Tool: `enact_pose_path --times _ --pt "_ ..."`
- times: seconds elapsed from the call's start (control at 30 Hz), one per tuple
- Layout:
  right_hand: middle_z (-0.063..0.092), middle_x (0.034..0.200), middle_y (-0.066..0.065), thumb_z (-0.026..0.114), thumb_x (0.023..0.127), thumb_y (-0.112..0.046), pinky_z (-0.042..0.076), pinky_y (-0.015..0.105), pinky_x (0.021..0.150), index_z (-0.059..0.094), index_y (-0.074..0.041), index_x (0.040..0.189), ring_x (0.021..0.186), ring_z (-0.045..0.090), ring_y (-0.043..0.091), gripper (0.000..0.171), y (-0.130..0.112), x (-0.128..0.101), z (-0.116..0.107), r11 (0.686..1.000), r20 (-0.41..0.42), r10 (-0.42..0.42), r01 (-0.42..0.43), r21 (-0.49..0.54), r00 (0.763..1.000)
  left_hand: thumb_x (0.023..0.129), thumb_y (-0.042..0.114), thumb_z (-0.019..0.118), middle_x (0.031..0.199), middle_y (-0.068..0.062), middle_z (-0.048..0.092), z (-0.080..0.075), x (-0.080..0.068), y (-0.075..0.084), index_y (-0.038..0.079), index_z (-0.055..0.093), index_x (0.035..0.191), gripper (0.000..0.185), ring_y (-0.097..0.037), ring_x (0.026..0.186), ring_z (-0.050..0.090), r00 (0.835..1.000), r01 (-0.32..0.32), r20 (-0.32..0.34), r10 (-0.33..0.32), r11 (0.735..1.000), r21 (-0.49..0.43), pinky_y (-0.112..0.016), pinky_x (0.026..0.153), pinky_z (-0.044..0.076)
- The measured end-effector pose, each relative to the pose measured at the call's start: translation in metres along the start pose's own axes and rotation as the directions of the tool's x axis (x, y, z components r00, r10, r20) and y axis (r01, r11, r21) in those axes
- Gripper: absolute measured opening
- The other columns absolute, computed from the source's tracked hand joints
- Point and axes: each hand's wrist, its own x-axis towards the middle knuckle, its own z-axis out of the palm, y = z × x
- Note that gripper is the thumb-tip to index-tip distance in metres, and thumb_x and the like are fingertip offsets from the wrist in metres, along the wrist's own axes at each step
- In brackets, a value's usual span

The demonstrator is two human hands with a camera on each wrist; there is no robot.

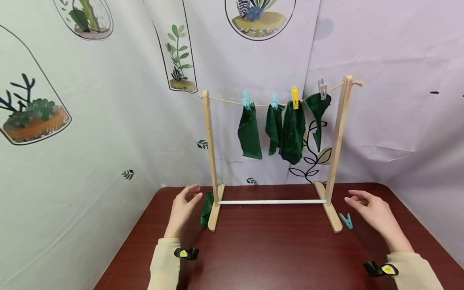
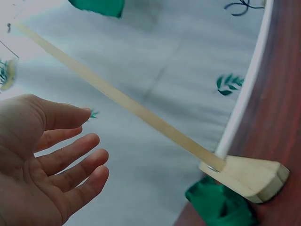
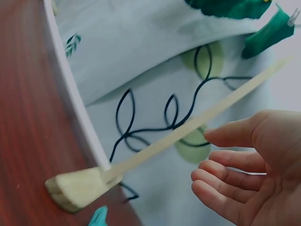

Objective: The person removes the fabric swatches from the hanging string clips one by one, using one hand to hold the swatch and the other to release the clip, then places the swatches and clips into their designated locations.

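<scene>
My left hand [image 1: 183,207] is held left of the wooden drying rack [image 1: 212,153], fingers relaxed and holding nothing. Beside it a green cloth [image 1: 206,209] lies on the table against the rack's left foot. To the right of the rack hovers my right hand [image 1: 371,211], loosely curved and likewise bare. A blue clothespin [image 1: 346,221] lies on the table between that hand and the right foot. From the rack's string hang several green cloths [image 1: 250,135], pinned by two blue clothespins [image 1: 246,100], a yellow clothespin [image 1: 295,98] and a clear grey clothespin [image 1: 322,89].
The rack's white crossbar [image 1: 272,201] runs low between its two feet on the dark red table [image 1: 261,249]. Close behind the table hangs a pale curtain [image 1: 119,100] printed with plants. Each wrist wears a black strap [image 1: 186,253].
</scene>
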Motion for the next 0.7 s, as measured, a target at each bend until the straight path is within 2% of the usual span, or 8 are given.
enact_pose_path --times 0.1,0.3,0.53,0.7 --pt "0.071 0.103 0.014 0.069 0.097 -0.034 0.042 0.018 0.064 0.067 0.000 0.126 0.078 0.048 -0.021 0.045 -0.010 0.000 -0.005 1.000 -0.029 -0.017 0.017 0.019 0.999 0.098 0.022 0.069 0.129 -0.012 0.066 -0.005 0.000 0.007 0.012 0.061 0.137 0.041 -0.025 0.111 0.064 1.000 -0.023 -0.003 0.023 1.000 -0.008 -0.044 0.091 0.052" --pt "0.072 0.105 0.015 0.071 0.096 -0.031 0.042 0.014 0.066 0.068 -0.003 0.127 0.081 0.049 -0.022 0.042 -0.035 0.010 -0.013 0.995 -0.066 -0.082 0.085 0.042 0.994 0.098 0.025 0.069 0.127 -0.012 0.067 -0.008 0.009 0.023 0.013 0.062 0.136 0.041 -0.025 0.110 0.065 0.995 -0.095 -0.005 0.095 0.995 0.002 -0.047 0.090 0.051" --pt "0.073 0.112 0.015 0.068 0.098 -0.033 0.047 0.018 0.069 0.067 -0.007 0.130 0.085 0.053 -0.015 0.042 -0.078 0.028 -0.023 0.984 -0.032 -0.161 0.162 0.067 0.987 0.098 0.023 0.070 0.126 -0.011 0.068 0.001 0.018 0.050 0.012 0.063 0.136 0.040 -0.026 0.110 0.066 0.982 -0.181 0.044 0.181 0.983 -0.023 -0.050 0.091 0.053" --pt "0.073 0.114 0.013 0.066 0.099 -0.037 0.049 0.018 0.071 0.067 -0.009 0.131 0.086 0.058 -0.011 0.043 -0.115 0.043 -0.027 0.972 -0.012 -0.209 0.209 0.111 0.978 0.097 0.024 0.071 0.123 -0.008 0.069 0.002 0.029 0.074 0.011 0.065 0.133 0.038 -0.024 0.107 0.066 0.971 -0.234 0.038 0.236 0.971 -0.050 -0.048 0.093 0.053"
